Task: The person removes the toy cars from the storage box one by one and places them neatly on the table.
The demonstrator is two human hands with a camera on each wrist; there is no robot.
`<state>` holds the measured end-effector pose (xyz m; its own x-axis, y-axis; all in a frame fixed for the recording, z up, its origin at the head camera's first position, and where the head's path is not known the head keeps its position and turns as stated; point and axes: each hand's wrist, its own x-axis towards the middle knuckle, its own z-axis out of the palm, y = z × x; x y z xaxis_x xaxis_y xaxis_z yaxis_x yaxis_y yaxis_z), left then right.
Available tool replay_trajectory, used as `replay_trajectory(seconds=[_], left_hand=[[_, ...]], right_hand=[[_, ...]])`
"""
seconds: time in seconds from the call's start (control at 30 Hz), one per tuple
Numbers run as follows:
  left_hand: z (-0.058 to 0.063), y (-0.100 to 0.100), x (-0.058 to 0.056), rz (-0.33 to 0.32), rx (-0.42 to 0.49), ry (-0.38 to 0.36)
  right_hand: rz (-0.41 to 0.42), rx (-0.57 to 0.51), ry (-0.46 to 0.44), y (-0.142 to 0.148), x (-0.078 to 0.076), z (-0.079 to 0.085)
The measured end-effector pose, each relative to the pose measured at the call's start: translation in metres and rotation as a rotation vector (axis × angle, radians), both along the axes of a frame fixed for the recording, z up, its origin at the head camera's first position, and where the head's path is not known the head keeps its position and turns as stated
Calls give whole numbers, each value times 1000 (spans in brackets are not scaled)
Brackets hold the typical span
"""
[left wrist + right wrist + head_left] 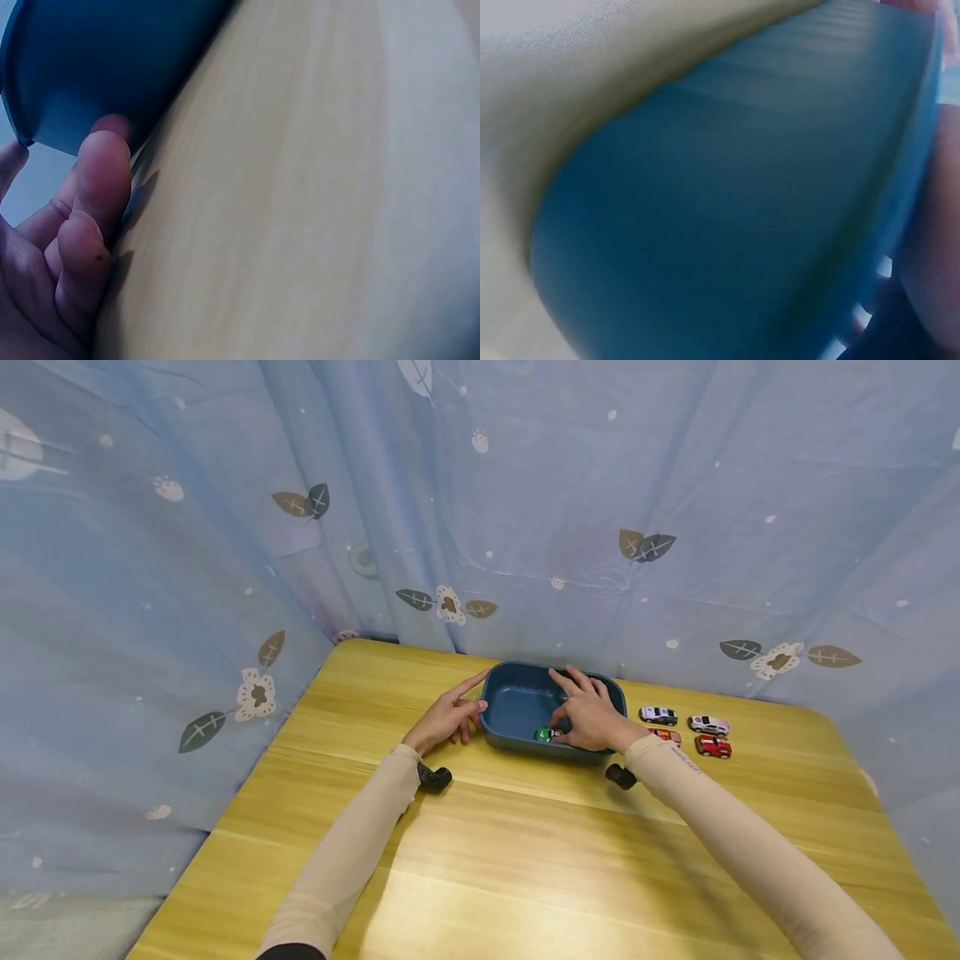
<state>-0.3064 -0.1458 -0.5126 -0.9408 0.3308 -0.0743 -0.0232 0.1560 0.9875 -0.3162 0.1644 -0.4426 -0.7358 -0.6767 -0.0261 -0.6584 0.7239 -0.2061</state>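
A dark blue rectangular basin (519,703) sits near the table's back edge. My left hand (446,717) steadies its left end, the index finger stretched to the rim and the thumb near the front corner. In the left wrist view, fingertips (105,169) touch or nearly touch the outer wall. My right hand (588,714) reaches over the basin's right part. Its thumb and index finger pinch a small green toy car (543,735) low inside, along the front wall. The hand hides part of the car and the basin's right interior. The right wrist view shows mostly the outer wall (727,172).
Right of the basin stand several toy cars: a white-and-dark car (658,716), a whitish patterned car (708,724), a red car (713,746) and an orange-red car (666,737) partly behind the right wrist. A blue leaf-patterned curtain (540,510) hangs behind the wooden table (480,860).
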Motion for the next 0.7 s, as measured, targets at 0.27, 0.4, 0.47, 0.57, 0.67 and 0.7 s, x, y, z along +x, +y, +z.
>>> replay_trajectory(seconds=[0.27, 0.4, 0.47, 0.57, 0.67, 0.7], left_hand=[[0, 2, 1, -4, 12, -10], [-1, 3, 1, -11, 5, -5], [-2, 3, 1, -11, -2, -1], [-3, 3, 0, -8, -13, 8], [-2, 2, 0, 1, -18, 19], [-3, 2, 0, 1, -20, 21]], right_hand=[[-12, -53, -39, 21, 0, 24], [-19, -46, -18, 39, -2, 39], [-34, -41, -5, 49, -2, 45], [-63, -36, 5, 64, -4, 54], [-58, -39, 14, 81, -6, 60], [-53, -39, 17, 87, -7, 62]])
